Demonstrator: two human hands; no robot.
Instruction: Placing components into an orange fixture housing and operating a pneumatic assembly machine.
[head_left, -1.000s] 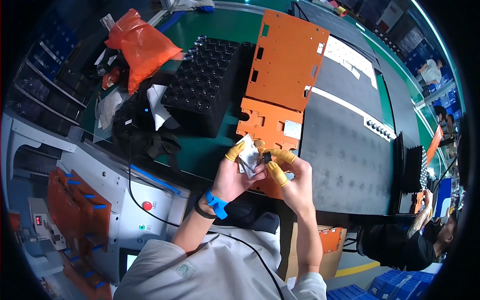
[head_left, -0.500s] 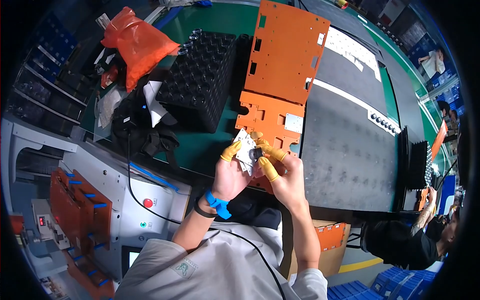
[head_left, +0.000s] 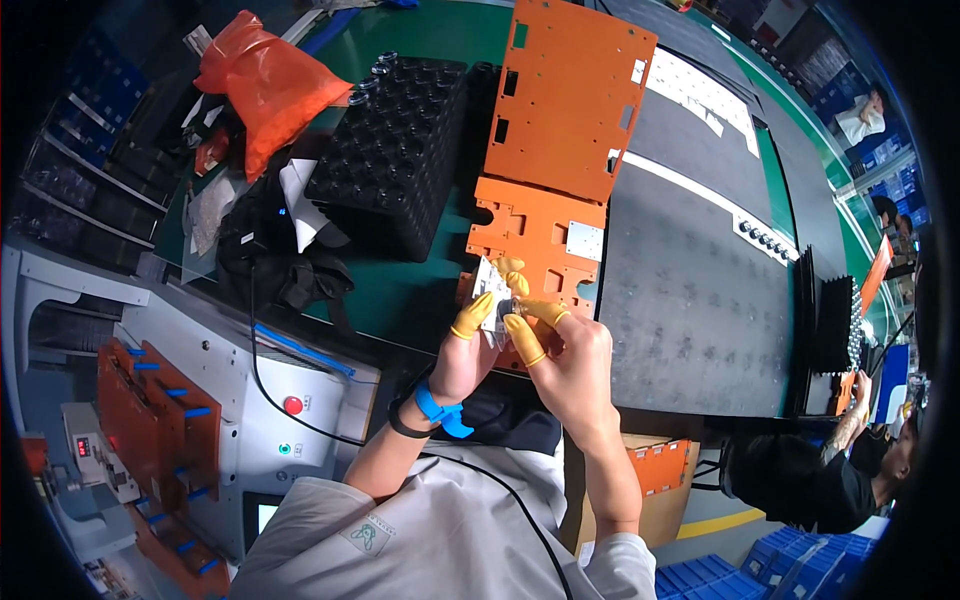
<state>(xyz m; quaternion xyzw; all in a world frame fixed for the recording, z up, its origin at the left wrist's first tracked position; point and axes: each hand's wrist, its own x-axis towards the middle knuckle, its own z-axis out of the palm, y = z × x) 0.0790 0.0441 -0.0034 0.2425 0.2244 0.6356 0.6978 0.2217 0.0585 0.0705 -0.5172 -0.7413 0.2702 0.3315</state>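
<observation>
My left hand [head_left: 470,345] and my right hand [head_left: 565,350] meet above the near edge of the green bench, both with yellow finger cots on the fingertips. Together they pinch a small silver metal plate [head_left: 490,285], held over the small orange board [head_left: 535,235]. A blue strap [head_left: 440,412] with a black cord wraps my left wrist. Part of the plate is hidden behind my fingers.
A large orange board [head_left: 570,95] lies beyond the small one. A black cell tray [head_left: 395,150] sits to the left, with an orange bag [head_left: 265,85] and a black bundle [head_left: 270,255] past it. A dark mat [head_left: 690,290] spreads to the right. Another person [head_left: 840,480] sits at lower right.
Both hands stay together on the metal plate and have shifted slightly over the small orange board; my fingers have re-gripped it. The head view has drifted a little.
</observation>
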